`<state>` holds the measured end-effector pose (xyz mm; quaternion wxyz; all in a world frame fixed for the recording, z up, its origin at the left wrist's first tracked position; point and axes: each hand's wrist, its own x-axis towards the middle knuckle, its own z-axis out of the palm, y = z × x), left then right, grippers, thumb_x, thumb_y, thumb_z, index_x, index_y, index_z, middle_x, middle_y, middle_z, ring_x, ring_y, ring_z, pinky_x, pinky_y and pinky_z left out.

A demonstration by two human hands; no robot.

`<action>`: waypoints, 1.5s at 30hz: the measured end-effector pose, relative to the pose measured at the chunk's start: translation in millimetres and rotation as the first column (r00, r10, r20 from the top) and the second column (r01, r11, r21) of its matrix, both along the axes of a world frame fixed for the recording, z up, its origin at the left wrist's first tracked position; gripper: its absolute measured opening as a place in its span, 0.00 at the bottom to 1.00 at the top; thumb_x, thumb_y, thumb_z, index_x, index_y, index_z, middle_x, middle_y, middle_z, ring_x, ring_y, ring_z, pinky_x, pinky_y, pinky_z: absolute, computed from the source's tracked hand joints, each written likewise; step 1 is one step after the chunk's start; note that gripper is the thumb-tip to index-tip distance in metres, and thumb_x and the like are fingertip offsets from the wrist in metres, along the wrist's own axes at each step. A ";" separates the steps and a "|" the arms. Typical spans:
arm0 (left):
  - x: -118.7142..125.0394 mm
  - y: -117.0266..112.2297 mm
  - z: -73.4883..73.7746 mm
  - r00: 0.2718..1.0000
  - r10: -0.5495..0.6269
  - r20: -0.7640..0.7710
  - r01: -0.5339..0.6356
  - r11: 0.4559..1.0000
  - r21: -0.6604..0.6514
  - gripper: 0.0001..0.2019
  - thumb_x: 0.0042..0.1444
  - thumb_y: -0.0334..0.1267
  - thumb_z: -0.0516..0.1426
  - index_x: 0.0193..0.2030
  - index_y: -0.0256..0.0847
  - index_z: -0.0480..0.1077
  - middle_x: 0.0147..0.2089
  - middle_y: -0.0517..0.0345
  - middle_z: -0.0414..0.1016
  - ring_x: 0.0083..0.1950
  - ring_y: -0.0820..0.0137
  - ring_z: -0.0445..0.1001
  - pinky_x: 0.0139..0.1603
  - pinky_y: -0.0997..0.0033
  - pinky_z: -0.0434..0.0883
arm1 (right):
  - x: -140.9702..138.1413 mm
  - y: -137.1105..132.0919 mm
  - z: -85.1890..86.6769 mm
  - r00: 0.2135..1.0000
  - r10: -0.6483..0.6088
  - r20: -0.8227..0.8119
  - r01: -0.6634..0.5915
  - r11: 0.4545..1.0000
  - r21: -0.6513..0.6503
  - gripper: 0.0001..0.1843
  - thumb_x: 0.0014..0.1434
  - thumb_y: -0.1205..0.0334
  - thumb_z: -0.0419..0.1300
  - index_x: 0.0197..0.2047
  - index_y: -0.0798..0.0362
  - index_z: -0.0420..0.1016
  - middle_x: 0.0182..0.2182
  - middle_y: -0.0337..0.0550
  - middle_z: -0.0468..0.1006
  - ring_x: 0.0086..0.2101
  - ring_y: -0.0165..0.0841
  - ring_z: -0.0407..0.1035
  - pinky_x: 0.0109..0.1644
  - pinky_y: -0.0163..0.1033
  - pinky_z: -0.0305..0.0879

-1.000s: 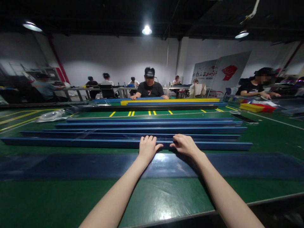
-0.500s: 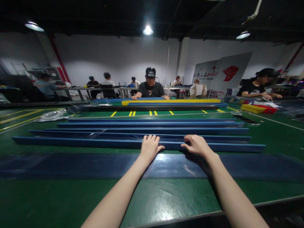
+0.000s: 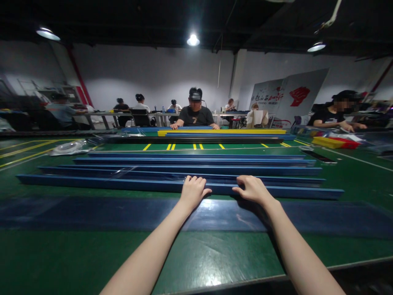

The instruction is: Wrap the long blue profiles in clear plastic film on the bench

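A long blue channel-shaped strip (image 3: 92, 182) lies crosswise on the green table, nearest of several like it. My left hand (image 3: 193, 189) grips its near edge just left of the middle, fingers over the top and thumb stretched along the near side. A little to the right, my right hand (image 3: 252, 188) pinches the same edge with curled fingers and thumb. The fingertips of both hands are partly hidden behind the edge. On my side of it, a wide, flat, glossy bluish sheet (image 3: 123, 215) runs across the table beneath my wrists.
More blue strips (image 3: 196, 162) lie behind, with clear film on some. Farther off are a yellow strip (image 3: 221, 132), bundled clear plastic (image 3: 68, 147), a phone (image 3: 317, 156) and a yellow tray (image 3: 328, 142). Opposite sits a person (image 3: 195, 116), hands on the far strips.
Both hands keep their hold on the strip, shifting only slightly. The whole view has moved a little; the strips lie as before.
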<state>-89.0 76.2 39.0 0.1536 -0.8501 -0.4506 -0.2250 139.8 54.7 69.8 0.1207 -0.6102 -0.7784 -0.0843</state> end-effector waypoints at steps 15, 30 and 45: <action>0.4 0.1 -0.7 1.000 0.024 -0.020 -0.025 1.000 -0.002 0.15 0.54 0.50 0.52 0.33 0.39 0.67 0.34 0.54 0.74 0.39 0.65 0.68 0.39 0.65 0.56 | -0.5 0.7 -2.5 1.000 -0.006 -0.001 0.006 1.000 0.015 0.12 0.51 0.53 0.53 0.25 0.53 0.67 0.27 0.42 0.74 0.29 0.32 0.65 0.29 0.34 0.47; 0.9 -1.6 3.2 0.999 0.040 -0.029 -0.041 0.998 -0.044 0.14 0.54 0.50 0.53 0.33 0.40 0.67 0.34 0.54 0.75 0.38 0.65 0.69 0.37 0.66 0.56 | 0.5 0.4 -1.2 1.000 -0.003 0.029 0.003 1.000 0.008 0.13 0.52 0.52 0.52 0.26 0.52 0.68 0.28 0.42 0.74 0.30 0.33 0.66 0.29 0.34 0.47; 1.2 -2.2 4.5 0.998 0.050 -0.032 -0.051 0.997 -0.053 0.15 0.54 0.50 0.52 0.33 0.39 0.67 0.33 0.54 0.75 0.38 0.65 0.69 0.37 0.67 0.56 | -1.4 -0.6 0.8 0.999 -0.006 0.037 0.006 1.000 -0.003 0.12 0.52 0.53 0.53 0.27 0.52 0.68 0.29 0.43 0.75 0.32 0.34 0.67 0.29 0.34 0.47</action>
